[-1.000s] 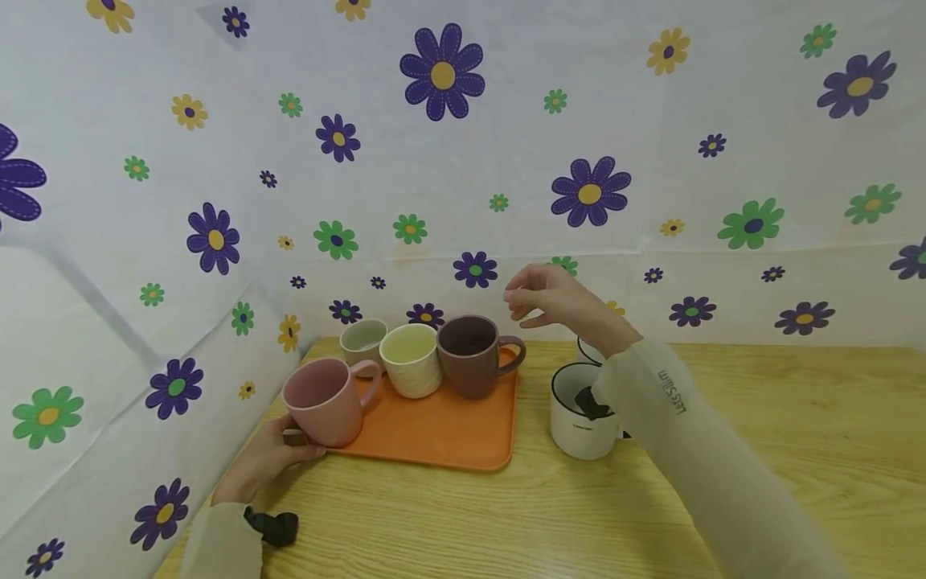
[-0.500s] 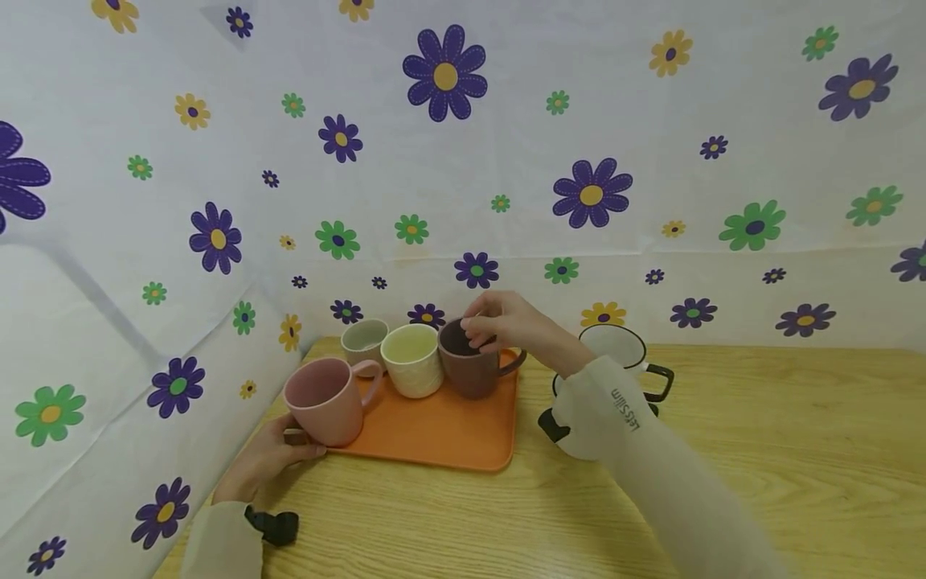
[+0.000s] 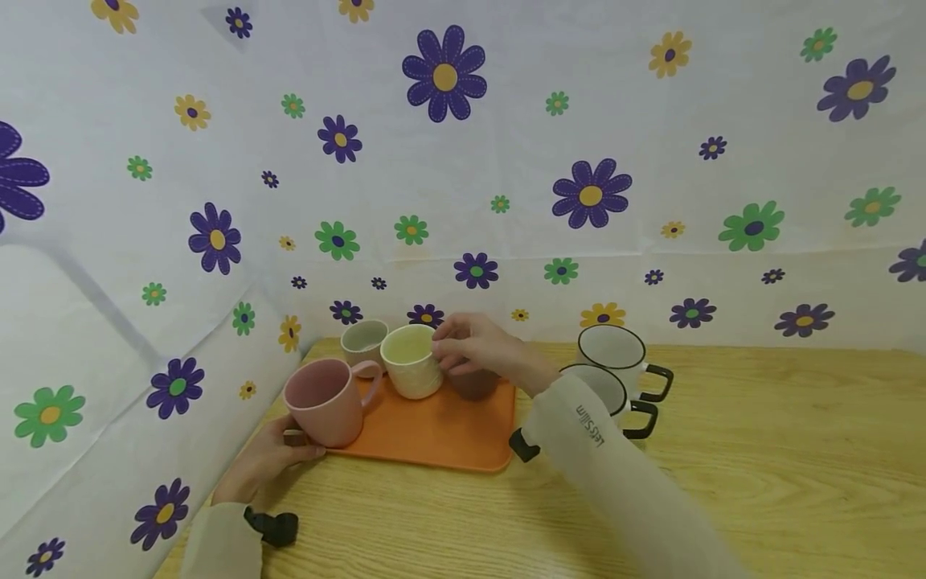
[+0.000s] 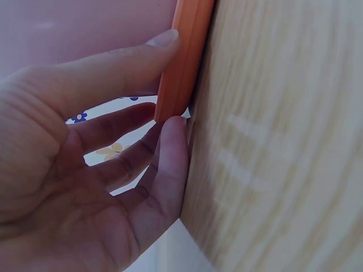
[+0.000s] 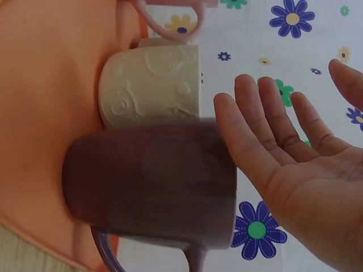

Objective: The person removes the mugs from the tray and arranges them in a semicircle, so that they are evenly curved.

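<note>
My left hand [image 3: 262,464] holds the near left corner of the orange tray [image 3: 441,436]; in the left wrist view its thumb [image 4: 122,71] lies along the tray edge, with the fingers around the corner. Just above that hand stands the pink mug [image 3: 329,408] on the tray. My right hand [image 3: 486,347] is over the dark purple-brown mug [image 3: 473,388], covering its rim in the head view. In the right wrist view its fingers are extended beside that mug's mouth, holding nothing. Left of the dark mug are an embossed cream cup [image 3: 414,374] and a grey-green cup [image 3: 364,347].
Two white enamel mugs with black rims and handles stand right of the tray, a rear one [image 3: 613,354] and a front one [image 3: 604,386] partly behind my right sleeve. A flower-print cloth [image 3: 687,177] walls the wooden table [image 3: 796,450] at the back and left.
My right hand has moved left and down from beyond the dark mug's handle to over its rim, near the cream cup. My left hand stays at the tray corner.
</note>
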A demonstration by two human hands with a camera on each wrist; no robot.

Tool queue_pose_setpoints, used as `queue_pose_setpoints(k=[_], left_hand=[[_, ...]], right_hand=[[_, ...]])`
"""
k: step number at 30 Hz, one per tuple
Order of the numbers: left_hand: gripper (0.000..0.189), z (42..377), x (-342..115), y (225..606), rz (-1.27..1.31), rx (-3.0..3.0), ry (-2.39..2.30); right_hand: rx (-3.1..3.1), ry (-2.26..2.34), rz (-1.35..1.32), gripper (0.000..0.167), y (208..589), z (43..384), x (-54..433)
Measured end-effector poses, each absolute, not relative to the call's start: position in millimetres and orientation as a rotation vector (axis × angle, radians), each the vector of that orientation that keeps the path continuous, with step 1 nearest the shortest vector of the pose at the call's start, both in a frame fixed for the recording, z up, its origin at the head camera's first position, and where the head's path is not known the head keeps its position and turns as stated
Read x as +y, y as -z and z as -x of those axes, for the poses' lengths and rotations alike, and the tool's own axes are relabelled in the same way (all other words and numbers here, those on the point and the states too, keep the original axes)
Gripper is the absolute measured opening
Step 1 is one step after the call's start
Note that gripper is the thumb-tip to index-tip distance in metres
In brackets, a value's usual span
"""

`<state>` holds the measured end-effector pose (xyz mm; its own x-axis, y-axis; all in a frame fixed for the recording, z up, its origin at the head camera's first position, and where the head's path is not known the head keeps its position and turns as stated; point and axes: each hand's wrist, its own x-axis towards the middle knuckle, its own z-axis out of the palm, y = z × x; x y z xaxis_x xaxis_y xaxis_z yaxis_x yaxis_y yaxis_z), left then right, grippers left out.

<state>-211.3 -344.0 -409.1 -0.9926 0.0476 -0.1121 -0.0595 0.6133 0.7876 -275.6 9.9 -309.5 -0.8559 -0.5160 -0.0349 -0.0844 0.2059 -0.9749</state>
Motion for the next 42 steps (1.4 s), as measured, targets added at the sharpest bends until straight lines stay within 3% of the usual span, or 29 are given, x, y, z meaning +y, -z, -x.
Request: queue_pose_setpoints(k=[23, 42], left_hand=[[0.062, 214, -341, 412, 0.002, 2.695, -1.362], [0.064, 212, -345, 410, -0.001, 2.709, -1.338]], right_hand=[[1.956, 1.742, 0.59, 0.036, 337, 271, -26], [1.944, 1.641, 0.661, 0.054, 345, 269, -48]])
